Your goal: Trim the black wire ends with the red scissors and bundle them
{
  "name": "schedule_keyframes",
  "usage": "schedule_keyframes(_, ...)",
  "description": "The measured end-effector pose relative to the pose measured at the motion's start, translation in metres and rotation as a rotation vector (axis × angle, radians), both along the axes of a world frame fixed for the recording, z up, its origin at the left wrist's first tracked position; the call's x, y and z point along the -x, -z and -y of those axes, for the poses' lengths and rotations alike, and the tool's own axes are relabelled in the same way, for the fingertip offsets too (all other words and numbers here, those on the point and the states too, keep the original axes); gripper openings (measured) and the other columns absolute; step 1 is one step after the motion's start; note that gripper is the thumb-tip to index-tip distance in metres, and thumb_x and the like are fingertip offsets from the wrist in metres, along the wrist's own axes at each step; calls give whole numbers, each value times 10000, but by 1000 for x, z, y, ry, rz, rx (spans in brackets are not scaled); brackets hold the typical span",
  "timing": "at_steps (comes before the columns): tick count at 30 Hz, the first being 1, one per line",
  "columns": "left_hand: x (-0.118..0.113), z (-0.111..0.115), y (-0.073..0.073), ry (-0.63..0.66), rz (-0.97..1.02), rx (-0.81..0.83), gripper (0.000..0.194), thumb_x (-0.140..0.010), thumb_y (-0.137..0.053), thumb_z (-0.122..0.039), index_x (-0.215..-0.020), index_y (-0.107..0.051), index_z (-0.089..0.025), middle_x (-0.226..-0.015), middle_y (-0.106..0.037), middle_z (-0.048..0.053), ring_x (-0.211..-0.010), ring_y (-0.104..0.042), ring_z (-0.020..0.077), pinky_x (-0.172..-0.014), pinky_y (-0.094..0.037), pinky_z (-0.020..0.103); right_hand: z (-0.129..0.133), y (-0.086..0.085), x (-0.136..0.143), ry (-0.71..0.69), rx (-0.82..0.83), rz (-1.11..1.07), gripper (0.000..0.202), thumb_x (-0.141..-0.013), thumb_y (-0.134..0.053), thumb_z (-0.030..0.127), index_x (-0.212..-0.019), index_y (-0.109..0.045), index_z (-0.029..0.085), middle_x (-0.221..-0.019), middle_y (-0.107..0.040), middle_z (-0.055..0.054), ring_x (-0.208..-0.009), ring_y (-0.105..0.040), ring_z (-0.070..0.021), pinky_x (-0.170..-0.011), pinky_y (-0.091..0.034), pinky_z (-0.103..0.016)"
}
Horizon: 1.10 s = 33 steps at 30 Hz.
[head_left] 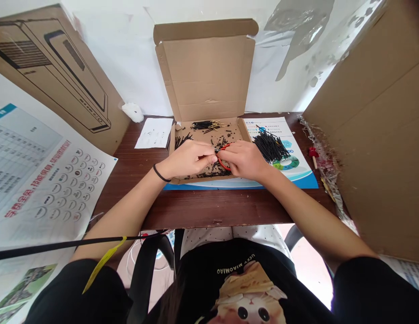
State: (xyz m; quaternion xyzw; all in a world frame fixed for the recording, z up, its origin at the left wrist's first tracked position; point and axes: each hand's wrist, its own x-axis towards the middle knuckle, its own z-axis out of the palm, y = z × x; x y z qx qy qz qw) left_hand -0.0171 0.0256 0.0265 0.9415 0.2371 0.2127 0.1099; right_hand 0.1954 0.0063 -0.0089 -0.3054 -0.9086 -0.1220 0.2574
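Note:
Above the middle of an open cardboard box [248, 130], my two hands meet. My right hand [245, 158] is closed on small red-handled cutters [224, 165], whose short head points left. My left hand [193, 158] pinches something at the tip of the cutters; it is too small and covered to name. Short black cut pieces [212, 171] lie scattered over the box floor. A bundle of black strands with gold-coloured ends [205, 125] rests at the back of the box. More black strands [182, 140] lie at its left side, partly behind my left hand.
A large pile of thin black strands [270, 146] lies on a printed sheet [304, 177] right of the box. White paper [153, 133] lies to the left. Cardboard panels [371, 135] flank the brown desk [195, 209]. A black strap with a yellow tie [104, 265] crosses my left arm.

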Motion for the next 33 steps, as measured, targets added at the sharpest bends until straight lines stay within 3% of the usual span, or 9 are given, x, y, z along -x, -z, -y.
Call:
schedule_keyframes(9,13,-10,0,-44,-5,-21,361,-937,-475,-328,-616,-566,-190,-589,-556,-13,-547,-488,120,-577,-394,269,-6,1,-7,31,41,-39,257,-805,-385,110,-747,-609,221,-610,-545,-14,-615,-463,-169,-627,-338,-314)
schedule_keyframes(11,19,-14,-2,-117,37,-37,415,-938,-484,-368,-567,-535,-188,-544,-517,-16,-522,-455,118,-561,-381,275,-8,1,-18,144,71,-182,223,-792,-410,113,-768,-606,216,-620,-564,-16,-614,-487,-169,-618,-356,-306)
schedule_keyframes(14,20,-14,0,-243,161,-40,431,-938,-503,-384,-557,-544,-186,-522,-519,-14,-538,-471,123,-572,-399,281,-8,-1,-27,257,245,-441,190,-895,-412,210,-824,-587,220,-656,-574,-5,-586,-489,-150,-589,-359,-292)
schedule_keyframes(18,3,-2,10,-284,375,135,308,-907,-588,-454,-848,-721,-182,-821,-734,41,-707,-626,132,-636,-479,268,-1,-1,-13,-13,656,-699,289,-986,-406,446,-883,-559,223,-563,-455,55,-505,-411,-112,-531,-357,-261)
schedule_keyframes(20,-5,4,16,-278,473,261,314,-890,-616,-470,-972,-732,-190,-964,-759,64,-808,-675,149,-679,-520,277,2,1,-3,-165,853,-716,322,-990,-407,503,-901,-536,222,-566,-479,62,-515,-434,-104,-542,-383,-252)
schedule_keyframes(24,-14,12,22,-230,575,349,293,-895,-620,-461,-800,-726,-205,-868,-752,40,-898,-686,171,-829,-545,337,8,4,10,-301,1003,-693,357,-995,-389,534,-862,-499,221,-591,-524,52,-550,-484,-99,-578,-423,-245)
schedule_keyframes(28,-18,17,23,-214,658,463,307,-900,-609,-474,-836,-686,-184,-824,-725,42,-783,-683,153,-753,-559,326,9,5,9,-231,905,-579,414,-1009,-345,511,-794,-524,207,-635,-596,14,-575,-517,-109,-607,-429,-256)
schedule_keyframes(31,-20,19,23,-300,701,518,316,-912,-588,-479,-884,-637,-168,-937,-743,74,-819,-696,152,-734,-565,307,3,7,0,-26,555,-374,375,-998,-388,440,-775,-568,198,-736,-639,-43,-714,-547,-166,-710,-429,-310)
schedule_keyframes(33,-20,18,24,-339,716,546,294,-927,-576,-454,-889,-606,-164,-960,-749,86,-863,-705,154,-761,-569,303,-2,11,-5,107,394,-257,262,-978,-439,354,-893,-621,186,-844,-667,-86,-829,-547,-221,-788,-427,-359)
